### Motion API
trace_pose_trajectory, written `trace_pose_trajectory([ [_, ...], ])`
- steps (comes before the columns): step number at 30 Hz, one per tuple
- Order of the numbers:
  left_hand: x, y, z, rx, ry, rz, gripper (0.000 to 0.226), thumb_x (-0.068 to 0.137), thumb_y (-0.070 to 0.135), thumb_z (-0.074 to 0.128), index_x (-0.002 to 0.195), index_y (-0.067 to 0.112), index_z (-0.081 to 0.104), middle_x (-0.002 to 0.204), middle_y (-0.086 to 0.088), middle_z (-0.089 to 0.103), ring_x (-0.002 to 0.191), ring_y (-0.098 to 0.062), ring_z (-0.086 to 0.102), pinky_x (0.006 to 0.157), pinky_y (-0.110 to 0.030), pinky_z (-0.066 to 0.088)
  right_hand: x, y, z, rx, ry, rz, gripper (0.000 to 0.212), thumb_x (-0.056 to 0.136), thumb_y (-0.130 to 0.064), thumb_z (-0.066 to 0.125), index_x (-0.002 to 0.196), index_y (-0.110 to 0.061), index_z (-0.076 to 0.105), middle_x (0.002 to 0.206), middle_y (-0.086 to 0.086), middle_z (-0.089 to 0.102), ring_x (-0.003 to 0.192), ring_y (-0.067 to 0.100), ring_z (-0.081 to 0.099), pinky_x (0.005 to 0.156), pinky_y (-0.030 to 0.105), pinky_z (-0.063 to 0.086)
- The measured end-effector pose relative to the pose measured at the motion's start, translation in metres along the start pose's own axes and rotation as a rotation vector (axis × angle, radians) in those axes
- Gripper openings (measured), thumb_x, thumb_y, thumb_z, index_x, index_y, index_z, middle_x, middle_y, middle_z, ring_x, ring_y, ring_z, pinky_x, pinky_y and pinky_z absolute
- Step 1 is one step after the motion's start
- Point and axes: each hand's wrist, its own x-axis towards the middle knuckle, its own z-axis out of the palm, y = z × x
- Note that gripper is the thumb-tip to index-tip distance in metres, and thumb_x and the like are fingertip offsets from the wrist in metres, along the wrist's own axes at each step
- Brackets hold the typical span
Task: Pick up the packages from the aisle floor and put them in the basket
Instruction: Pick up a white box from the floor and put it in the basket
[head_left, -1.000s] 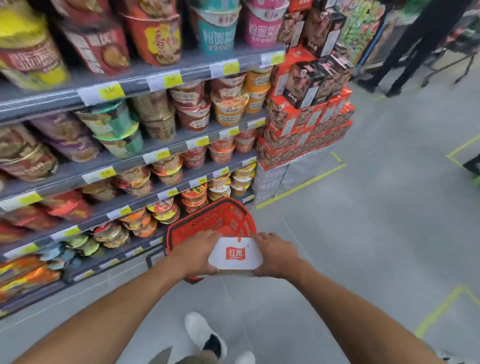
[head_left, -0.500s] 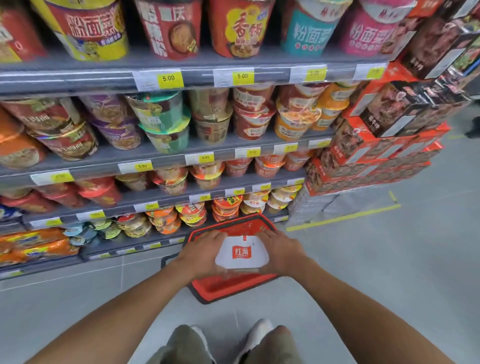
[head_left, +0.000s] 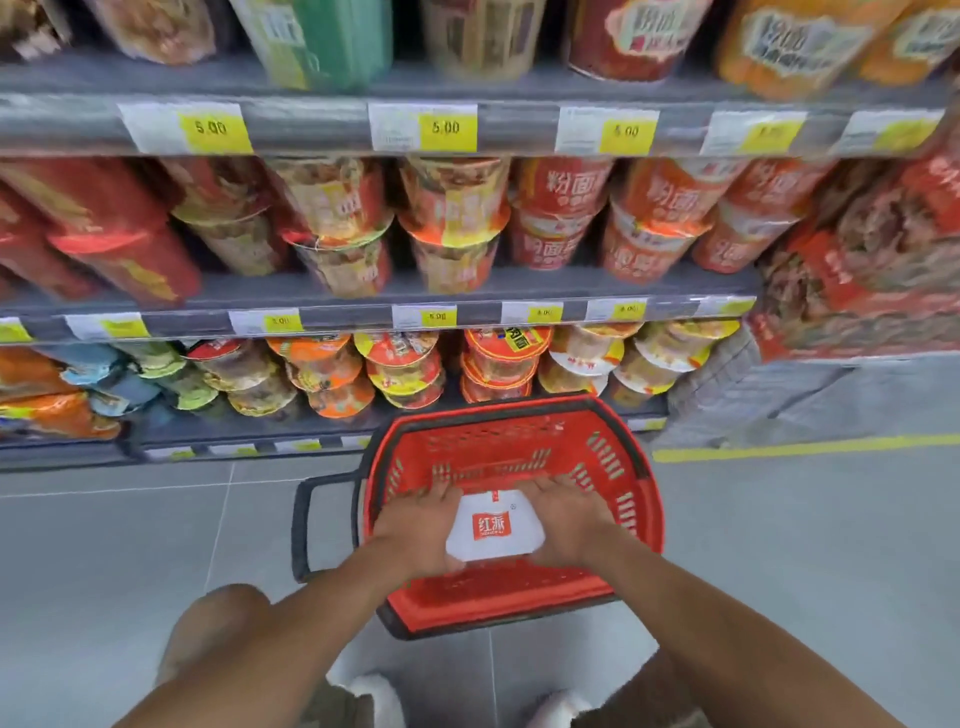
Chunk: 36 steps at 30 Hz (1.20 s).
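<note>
The person crouched on the grey tiled floor (head_left: 130, 545) in front of the noodle shelves (head_left: 311, 291), bare forearms reaching forward. Both hands were on a white package (head_left: 493, 519) with a red square logo. The left grip (head_left: 415, 525) was clamped on its left edge and the right grip (head_left: 563, 519) on its right edge, fingers curled over the far side and thumbs nearer the person.

The package was level, logo up, inside the red basket (head_left: 647, 499), toward the basket's near rim and roughly midway between its left and right walls. I could not tell whether it touched the basket's bottom or hung just above it.

The basket stood on the floor just in front of the lowest shelf, its far rim near the shelf's front edge. Its black handle (head_left: 298, 519) was folded out flat past the basket's left rim.

Behind it, stacked noodle cups (head_left: 498, 358) in red, orange and yellow filled the shelves, with yellow price tags (head_left: 447, 127) reading 5.00 along the upper shelf edge. Red cartons (head_left: 883, 260) were piled at the right end of the shelves, and a yellow line (head_left: 805, 447) ran along the floor beyond the basket's right rim. The person's left knee (head_left: 218, 618) and white shoes (head_left: 379, 696) showed at the bottom of the view.
</note>
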Motion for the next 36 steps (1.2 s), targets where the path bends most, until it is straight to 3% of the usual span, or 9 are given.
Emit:
trace_pose_trajectory([
  [7, 0.075, -0.007, 0.122, 0.096, -0.085, -0.043, 0.089, 0.073, 0.047, 0.081, 0.140, 0.009, 0.036, 0.137, -0.014, 0.050, 0.112, -0.035, 0.062, 0.087, -0.042, 0.054, 0.095, 0.007, 0.117, -0.088, -0.073, -0.004, 0.093, 0.076, -0.042, 0.079, 0.152, -0.022, 0.030, 0.152, 0.002, 0.042, 0.141, 0.031, 0.041, 0.112, 0.054, 0.041],
  [11, 0.100, -0.003, 0.158, 0.103, -0.123, -0.080, 0.085, 0.075, 0.038, 0.084, 0.138, 0.009, 0.036, 0.133, -0.015, 0.053, 0.111, -0.035, 0.063, 0.087, -0.042, 0.054, 0.126, 0.010, 0.151, -0.157, -0.098, 0.000, 0.074, 0.080, -0.041, 0.073, 0.141, -0.021, 0.037, 0.144, 0.004, 0.050, 0.134, 0.030, 0.049, 0.108, 0.054, 0.041],
  [15, 0.118, 0.003, 0.177, 0.126, -0.150, -0.107, 0.085, 0.075, 0.029, 0.085, 0.140, 0.008, 0.035, 0.134, -0.014, 0.052, 0.113, -0.034, 0.063, 0.086, -0.042, 0.054, 0.146, 0.013, 0.170, -0.179, -0.123, 0.009, 0.079, 0.080, -0.040, 0.078, 0.143, -0.019, 0.036, 0.147, 0.004, 0.049, 0.134, 0.030, 0.050, 0.111, 0.058, 0.037],
  [22, 0.143, 0.011, 0.178, 0.176, -0.226, -0.138, 0.070, 0.081, 0.018, 0.080, 0.136, 0.008, 0.037, 0.137, -0.015, 0.051, 0.118, -0.033, 0.063, 0.088, -0.041, 0.054, 0.161, 0.022, 0.169, -0.153, -0.154, 0.000, 0.080, 0.081, -0.038, 0.080, 0.145, -0.018, 0.036, 0.146, 0.005, 0.048, 0.134, 0.029, 0.050, 0.104, 0.048, 0.045],
  [25, 0.147, 0.008, 0.182, 0.163, -0.262, -0.142, 0.076, 0.083, 0.021, 0.078, 0.144, 0.009, 0.033, 0.140, -0.013, 0.049, 0.122, -0.033, 0.060, 0.093, -0.043, 0.055, 0.162, 0.025, 0.169, -0.132, -0.181, -0.003, 0.096, 0.079, -0.041, 0.084, 0.154, -0.020, 0.028, 0.156, 0.004, 0.040, 0.144, 0.028, 0.040, 0.112, 0.049, 0.040],
  [28, 0.143, 0.000, 0.180, 0.201, -0.267, -0.119, 0.103, 0.083, 0.038, 0.079, 0.158, 0.012, 0.013, 0.156, -0.011, 0.037, 0.139, -0.033, 0.045, 0.108, -0.045, 0.044, 0.157, 0.026, 0.160, -0.116, -0.194, 0.008, 0.112, 0.074, -0.051, 0.087, 0.160, -0.024, 0.019, 0.164, 0.000, 0.029, 0.152, 0.027, 0.027, 0.117, 0.057, 0.032],
  [32, 0.112, -0.003, 0.148, 0.230, -0.214, -0.073, 0.117, 0.081, 0.056, 0.076, 0.162, 0.017, 0.002, 0.168, -0.008, 0.017, 0.154, -0.034, 0.016, 0.123, -0.048, 0.020, 0.130, 0.021, 0.132, -0.051, -0.176, 0.069, 0.114, 0.074, -0.054, 0.085, 0.161, -0.028, 0.016, 0.165, 0.000, 0.025, 0.154, 0.030, 0.019, 0.119, 0.069, 0.024],
  [36, 0.063, 0.006, 0.089, 0.212, -0.211, -0.057, 0.117, 0.078, 0.061, 0.075, 0.162, 0.019, 0.004, 0.169, -0.008, 0.016, 0.155, -0.033, 0.012, 0.122, -0.054, 0.020, 0.079, 0.010, 0.087, -0.012, -0.179, 0.103, 0.111, 0.076, -0.056, 0.082, 0.161, -0.028, 0.016, 0.165, 0.002, 0.023, 0.155, 0.029, 0.016, 0.117, 0.073, 0.022],
])
